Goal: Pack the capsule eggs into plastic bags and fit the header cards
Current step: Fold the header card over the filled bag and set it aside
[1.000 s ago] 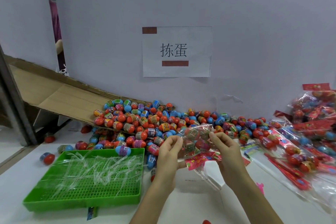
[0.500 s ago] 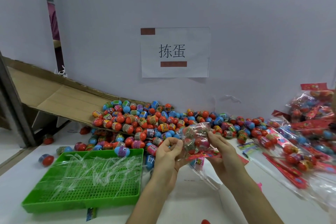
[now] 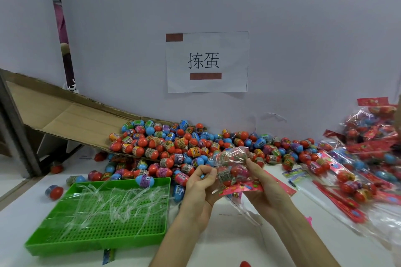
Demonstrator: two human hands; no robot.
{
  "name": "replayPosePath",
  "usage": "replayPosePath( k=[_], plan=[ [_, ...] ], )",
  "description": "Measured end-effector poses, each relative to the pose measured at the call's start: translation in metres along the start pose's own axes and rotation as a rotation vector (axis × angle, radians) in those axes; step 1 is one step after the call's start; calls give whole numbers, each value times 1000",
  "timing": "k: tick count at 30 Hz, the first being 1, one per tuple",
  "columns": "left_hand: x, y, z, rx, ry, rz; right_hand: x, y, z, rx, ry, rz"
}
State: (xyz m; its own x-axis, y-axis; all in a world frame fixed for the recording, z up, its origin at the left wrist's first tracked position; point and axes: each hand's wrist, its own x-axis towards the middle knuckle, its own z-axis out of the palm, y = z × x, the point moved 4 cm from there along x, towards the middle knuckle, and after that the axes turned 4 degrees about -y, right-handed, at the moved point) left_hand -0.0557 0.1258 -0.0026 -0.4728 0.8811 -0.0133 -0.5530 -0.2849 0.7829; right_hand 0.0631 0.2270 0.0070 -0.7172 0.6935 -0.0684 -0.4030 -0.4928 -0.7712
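Left hand (image 3: 200, 182) pinches a filled bag (image 3: 233, 161) at its edge, right hand (image 3: 263, 186) clasps it and its card (image 3: 240, 188). Finished packs (image 3: 358, 158) lie nearby, but a big egg pile (image 3: 173, 143) waits unpacked.

Left hand (image 3: 199, 183) pinches the bag (image 3: 232, 157) with curled fingers, right hand (image 3: 263, 186) cups it, forearms converging

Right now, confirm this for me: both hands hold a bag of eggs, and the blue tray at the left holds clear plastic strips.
One thing is wrong: the tray is green, not blue. The head view shows the left hand and right hand holding the bag of eggs, and the green tray at the left holds clear plastic strips.
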Motion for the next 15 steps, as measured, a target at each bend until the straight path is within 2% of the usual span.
replayPosePath(
  k=[6, 12, 15],
  plan=[
    [0, -1, -2, -41, 30, -23, 2, 0, -7, -16, -4, -29],
    [-2, 1, -3, 126, 111, 120, 3, -2, -8, -237, 114, -78],
    [-3, 3, -2, 253, 139, 190, 2, -1, -2, -472, 126, -104]
  ],
)
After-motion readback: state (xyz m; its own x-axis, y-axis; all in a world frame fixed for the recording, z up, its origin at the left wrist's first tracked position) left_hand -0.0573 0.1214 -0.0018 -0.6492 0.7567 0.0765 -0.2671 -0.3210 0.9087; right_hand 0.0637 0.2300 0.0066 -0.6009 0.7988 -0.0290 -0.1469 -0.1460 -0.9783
